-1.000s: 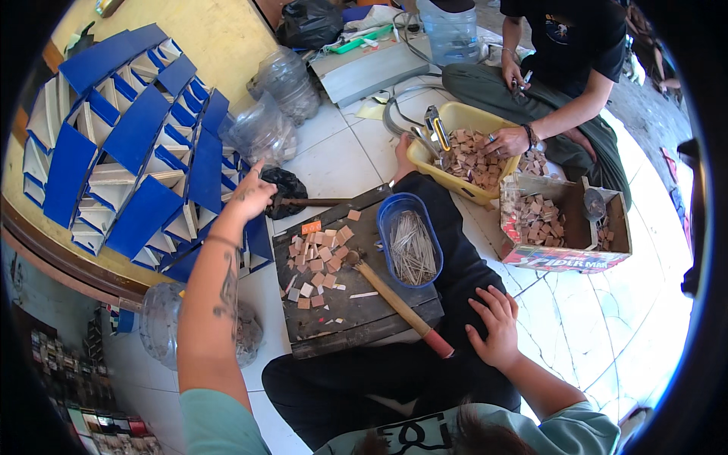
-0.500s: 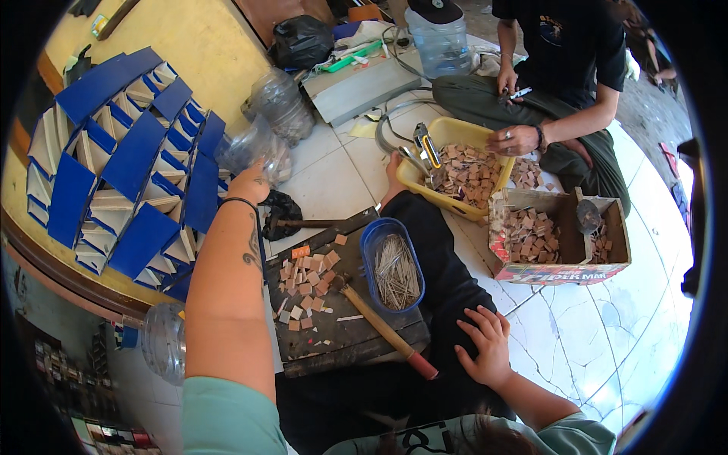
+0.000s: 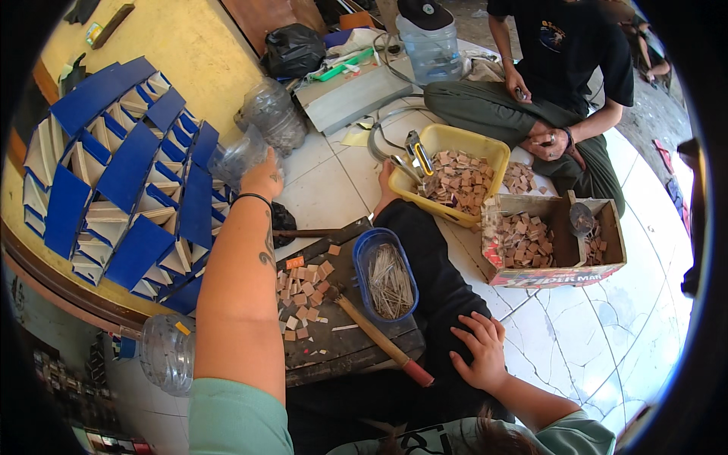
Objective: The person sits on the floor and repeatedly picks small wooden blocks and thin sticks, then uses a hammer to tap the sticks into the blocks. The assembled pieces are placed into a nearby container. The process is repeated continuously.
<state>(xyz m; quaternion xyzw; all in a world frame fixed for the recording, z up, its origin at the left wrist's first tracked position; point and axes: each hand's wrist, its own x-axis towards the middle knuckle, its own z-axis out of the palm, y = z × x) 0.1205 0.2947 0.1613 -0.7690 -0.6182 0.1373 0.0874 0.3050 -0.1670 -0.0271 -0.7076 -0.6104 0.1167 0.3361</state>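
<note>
My left hand [image 3: 262, 176] reaches far forward and grips a clear, crumpled-looking plastic container [image 3: 233, 158] beside the blue-faced panels; its fingers are partly hidden. My right hand [image 3: 479, 353] lies on my dark-trousered thigh with the fingers spread, holding nothing. Before me is a dark wooden board [image 3: 311, 356]. Many small brown square pieces [image 3: 305, 285] are scattered on it, beside a hammer [image 3: 379, 337] with a wooden handle and red end. A blue oval tub [image 3: 416, 292] on the board's right side holds thin nails or pins.
Stacked blue-and-wood panels [image 3: 136, 167] stand at left. A yellow basin [image 3: 501, 155] and a cardboard box [image 3: 550, 277] hold more brown pieces; a cutter [image 3: 418, 154] rests in the basin. Another person [image 3: 565, 68] sits cross-legged at right. A clear jar [image 3: 168, 356] lies near my left arm.
My left hand has moved a little forward with the plastic container. The other person's hand has drawn back from the yellow basin to their lap. My right hand stays put.
</note>
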